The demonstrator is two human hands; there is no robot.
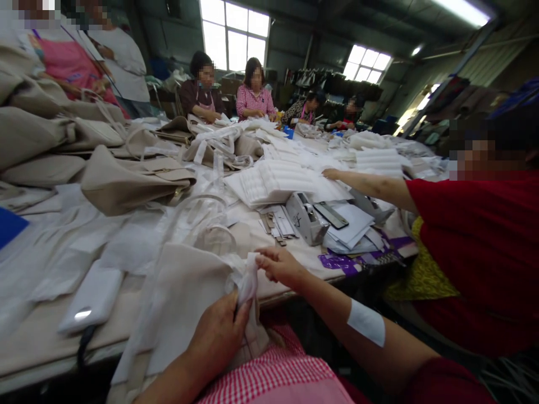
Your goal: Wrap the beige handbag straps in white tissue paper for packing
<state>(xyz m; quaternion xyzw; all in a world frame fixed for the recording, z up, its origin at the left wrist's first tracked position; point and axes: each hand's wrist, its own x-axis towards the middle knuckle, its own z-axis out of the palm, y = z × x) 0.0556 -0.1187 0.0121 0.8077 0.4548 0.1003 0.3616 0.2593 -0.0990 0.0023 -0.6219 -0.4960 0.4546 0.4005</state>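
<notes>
In the head view my left hand (pixel 219 331) is closed round a bunched piece of thin white wrapping (pixel 249 280), its thumb pressed against it. My right hand (pixel 283 266) pinches at the upper end of the same wrapping with thumb and fingertips. Beneath and left of my hands lies a pale beige bag (pixel 185 286), partly covered by whitish sheet and resting at the table's front edge. Just behind it, looped handles (pixel 214 238) in clear plastic stand up. Whatever the wrapping encloses is hidden.
Beige handbags (pixel 130 182) are heaped at left, behind a white power bank-like box (pixel 93 297) with a black cable. A tape dispenser (pixel 306 219), phone (pixel 331 215) and stacked white padding (pixel 269 182) lie ahead. A co-worker's arm (pixel 374 188) reaches in from the right; several people work beyond.
</notes>
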